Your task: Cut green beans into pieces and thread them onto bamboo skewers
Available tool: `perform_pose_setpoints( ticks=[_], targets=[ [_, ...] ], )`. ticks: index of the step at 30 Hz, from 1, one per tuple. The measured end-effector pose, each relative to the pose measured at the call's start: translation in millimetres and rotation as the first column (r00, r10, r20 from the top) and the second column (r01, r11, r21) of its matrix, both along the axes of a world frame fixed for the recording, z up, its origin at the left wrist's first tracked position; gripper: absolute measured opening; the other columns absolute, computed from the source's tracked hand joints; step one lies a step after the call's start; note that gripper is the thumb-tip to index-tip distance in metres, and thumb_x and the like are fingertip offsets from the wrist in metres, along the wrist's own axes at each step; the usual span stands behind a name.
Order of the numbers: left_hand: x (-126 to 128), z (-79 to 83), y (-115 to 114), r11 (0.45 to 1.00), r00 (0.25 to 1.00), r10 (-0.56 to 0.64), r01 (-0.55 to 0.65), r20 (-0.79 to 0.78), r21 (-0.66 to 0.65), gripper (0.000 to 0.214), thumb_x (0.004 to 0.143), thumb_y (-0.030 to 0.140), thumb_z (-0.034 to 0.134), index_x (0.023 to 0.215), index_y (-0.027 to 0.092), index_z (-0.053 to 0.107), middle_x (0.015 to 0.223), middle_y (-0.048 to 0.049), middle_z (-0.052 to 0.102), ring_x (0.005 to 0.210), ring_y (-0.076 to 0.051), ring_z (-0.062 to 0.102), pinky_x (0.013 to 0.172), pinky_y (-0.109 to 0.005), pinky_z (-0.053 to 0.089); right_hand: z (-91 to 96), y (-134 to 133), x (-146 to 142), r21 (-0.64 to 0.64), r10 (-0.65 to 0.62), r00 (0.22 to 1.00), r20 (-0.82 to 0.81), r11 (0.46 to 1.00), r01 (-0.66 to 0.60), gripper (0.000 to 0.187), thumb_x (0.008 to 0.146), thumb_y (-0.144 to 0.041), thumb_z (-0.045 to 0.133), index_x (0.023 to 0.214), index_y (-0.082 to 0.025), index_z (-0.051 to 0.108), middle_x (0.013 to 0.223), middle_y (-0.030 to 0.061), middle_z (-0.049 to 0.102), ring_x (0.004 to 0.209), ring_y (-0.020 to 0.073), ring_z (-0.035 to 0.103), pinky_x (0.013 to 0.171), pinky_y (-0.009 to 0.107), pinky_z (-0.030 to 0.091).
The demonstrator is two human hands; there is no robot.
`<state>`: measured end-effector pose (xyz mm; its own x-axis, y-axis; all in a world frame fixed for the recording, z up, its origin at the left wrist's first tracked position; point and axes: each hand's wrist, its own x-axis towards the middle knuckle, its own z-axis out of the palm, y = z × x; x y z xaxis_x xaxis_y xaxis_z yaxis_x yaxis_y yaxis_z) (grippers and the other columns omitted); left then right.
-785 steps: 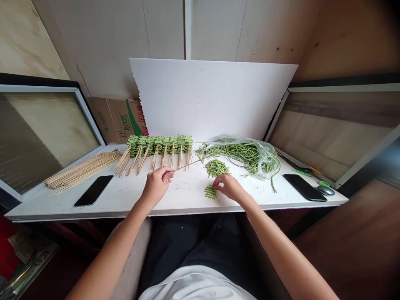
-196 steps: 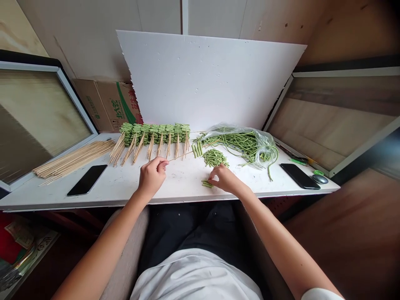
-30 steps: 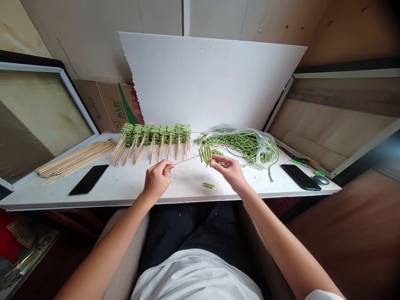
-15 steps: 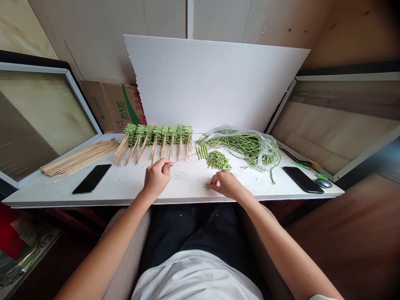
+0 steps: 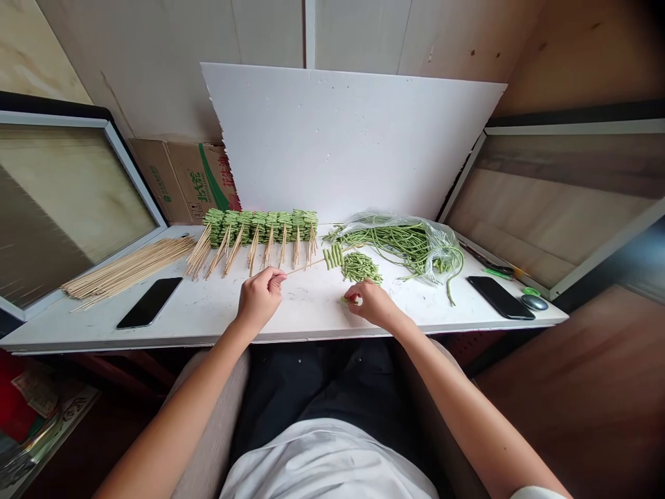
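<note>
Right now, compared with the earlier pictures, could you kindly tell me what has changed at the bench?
The bamboo skewer in the left hand has gone from bare to carrying a row of green bean pieces. The small heap under the right hand has shrunk to a few bits at its fingertips. The finished skewers and plastic bag stayed put.

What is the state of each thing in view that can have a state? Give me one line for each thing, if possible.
Left hand: closed on a bamboo skewer.
Bamboo skewer: held nearly level, cut beans threaded on it.
Right hand: pinching a cut bean piece.
Cut bean pile: loose, heaped.
Long beans: uncut, in an open plastic bag.
Loaded skewers: side by side in a row.
Bare skewers: loose bundle.
Phone: flat, screen dark.
</note>
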<state>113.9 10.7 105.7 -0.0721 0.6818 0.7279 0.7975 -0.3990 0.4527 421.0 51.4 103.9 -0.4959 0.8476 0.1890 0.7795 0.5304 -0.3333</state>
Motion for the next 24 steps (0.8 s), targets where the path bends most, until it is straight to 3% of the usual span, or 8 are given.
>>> perform_pose_setpoints(
  ticks=[6,11,14,17,20,24],
  targets=[
    [-1,-3.2,2,1.0,1.0,0.011,-0.012,-0.017,-0.023,0.019,0.098,0.025,0.057,0.089,0.021,0.073,0.07,-0.0024,0.073,0.062,-0.019,0.065,0.065,-0.028,0.046,-17.0,20,10,-0.014,-0.02,0.987,-0.161,1.0,0.018,0.014,0.089,-0.023,0.072,0.096,-0.022,0.084,0.091,0.0083,0.081,0.092,0.0279,0.068,0.081,0.036,0.051],
    [-4,-2.3,3,1.0,1.0,0.014,-0.015,-0.009,-0.028,0.02,0.098,0.027,0.056,0.089,0.021,0.073,0.07,-0.0033,0.073,0.063,-0.02,0.066,0.065,-0.029,0.047,-7.9,27,22,-0.013,-0.051,0.917,-0.396,0.999,0.05,0.015,0.088,-0.035,0.077,0.094,-0.024,0.086,0.101,0.0093,0.082,0.085,0.0268,0.068,0.081,0.041,0.052],
    [-5,0.6,3,1.0,1.0,0.009,-0.009,0.011,-0.027,0.02,0.097,0.028,0.055,0.089,0.021,0.072,0.071,-0.0038,0.073,0.063,-0.02,0.067,0.066,-0.029,0.048,3.1,31,33,-0.212,-0.19,0.757,-0.625,0.975,0.069,0.03,0.081,-0.048,0.085,0.099,-0.024,0.086,0.105,0.0104,0.082,0.088,0.0275,0.069,0.077,0.04,0.052],
    [-5,3.7,1,0.999,0.999,-0.018,0.019,0.037,-0.029,0.021,0.098,0.029,0.055,0.089,0.02,0.072,0.068,-0.0029,0.071,0.061,-0.019,0.066,0.065,-0.028,0.049,11.8,35,40,-0.389,-0.342,0.465,-0.817,0.921,-0.005,0.046,0.069,-0.053,0.094,0.104,-0.024,0.084,0.103,0.0085,0.08,0.086,0.0228,0.067,0.07,0.034,0.05],
    [-4,5.4,-1,0.999,0.997,-0.046,0.047,0.061,-0.024,0.021,0.098,0.03,0.055,0.089,0.02,0.072,0.066,-0.0019,0.07,0.06,-0.018,0.065,0.064,-0.028,0.049,18.2,35,43,-0.411,-0.366,0.24,-0.899,0.895,-0.172,0.044,0.068,-0.054,0.095,0.098,-0.026,0.08,0.101,0.0041,0.076,0.079,0.0156,0.061,0.065,0.028,0.048],
    [-1,4.9,-3,0.997,0.996,-0.069,0.07,0.056,-0.019,0.019,0.097,0.028,0.057,0.09,0.019,0.072,0.068,-0.0016,0.071,0.06,-0.017,0.065,0.064,-0.027,0.048,24.7,32,43,-0.36,-0.344,0.109,-0.932,0.866,-0.347,0.037,0.074,-0.054,0.092,0.095,-0.029,0.075,0.102,0.0021,0.071,0.081,0.0153,0.058,0.064,0.027,0.05]
  ],
)
